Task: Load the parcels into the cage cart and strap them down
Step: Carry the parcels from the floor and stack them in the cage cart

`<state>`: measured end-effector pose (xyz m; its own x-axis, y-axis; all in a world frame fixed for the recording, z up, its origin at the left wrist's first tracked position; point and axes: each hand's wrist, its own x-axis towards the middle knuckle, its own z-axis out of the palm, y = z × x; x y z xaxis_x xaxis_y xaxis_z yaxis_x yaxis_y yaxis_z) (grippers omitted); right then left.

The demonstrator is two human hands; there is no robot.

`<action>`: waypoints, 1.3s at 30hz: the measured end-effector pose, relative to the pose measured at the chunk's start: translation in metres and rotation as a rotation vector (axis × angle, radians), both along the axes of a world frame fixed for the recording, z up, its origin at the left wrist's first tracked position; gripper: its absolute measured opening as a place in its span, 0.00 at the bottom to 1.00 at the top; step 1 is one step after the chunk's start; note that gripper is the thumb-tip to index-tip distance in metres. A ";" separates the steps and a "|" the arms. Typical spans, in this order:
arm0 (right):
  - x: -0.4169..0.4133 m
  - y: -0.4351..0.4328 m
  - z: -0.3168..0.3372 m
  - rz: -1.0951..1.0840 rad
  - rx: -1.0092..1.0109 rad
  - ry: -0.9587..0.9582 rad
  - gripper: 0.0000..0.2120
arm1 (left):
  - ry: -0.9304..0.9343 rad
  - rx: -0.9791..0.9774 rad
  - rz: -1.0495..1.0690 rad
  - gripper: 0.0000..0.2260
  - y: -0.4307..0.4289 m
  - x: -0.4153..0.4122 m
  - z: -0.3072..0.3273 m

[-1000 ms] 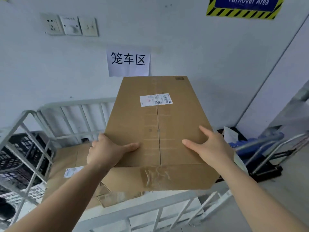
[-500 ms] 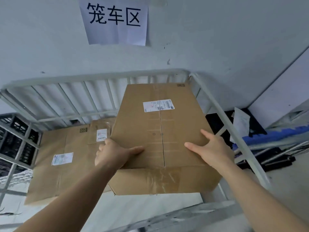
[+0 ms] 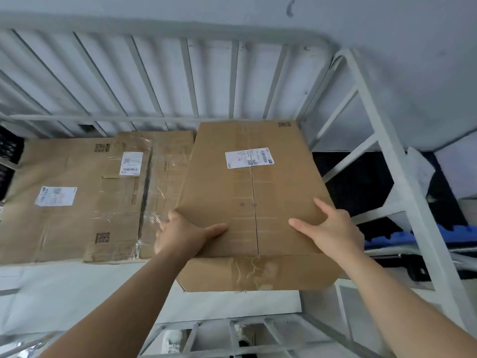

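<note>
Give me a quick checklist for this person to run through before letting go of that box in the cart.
1. Grip on both sides: the left hand and right hand each hold the box near its front corners, thumbs on top. Ok.
2. Box inside the cage cart rails. Ok.
3. Box clear of the loaded parcels: its left edge hides the nearest one's edge. Cannot tell.
4. Box resting on the cart floor. Cannot tell.
5. Label facing up. Ok.
6. Strap within reach: none in view. Cannot tell.
</note>
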<state>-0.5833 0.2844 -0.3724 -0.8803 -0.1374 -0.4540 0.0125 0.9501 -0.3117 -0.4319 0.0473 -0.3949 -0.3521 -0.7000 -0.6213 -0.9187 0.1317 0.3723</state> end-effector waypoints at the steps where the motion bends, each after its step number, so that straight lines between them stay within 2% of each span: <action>1: -0.007 0.001 -0.013 0.006 0.006 -0.007 0.47 | -0.002 0.008 0.011 0.60 0.002 -0.005 -0.014; 10: -0.056 0.001 -0.131 0.042 0.036 -0.048 0.47 | -0.054 0.027 0.067 0.57 0.014 -0.039 -0.140; 17: -0.074 0.000 -0.207 0.035 0.025 -0.069 0.48 | -0.085 -0.007 0.061 0.57 0.014 -0.056 -0.207; 24: -0.078 0.005 -0.276 0.005 -0.001 -0.100 0.50 | -0.075 -0.109 -0.004 0.60 0.017 -0.066 -0.262; 33: -0.073 0.001 -0.347 -0.016 -0.016 -0.150 0.52 | -0.098 -0.062 -0.016 0.62 0.020 -0.063 -0.331; 39: -0.054 -0.001 -0.377 -0.015 -0.045 -0.112 0.51 | -0.148 -0.049 -0.031 0.63 0.020 -0.054 -0.362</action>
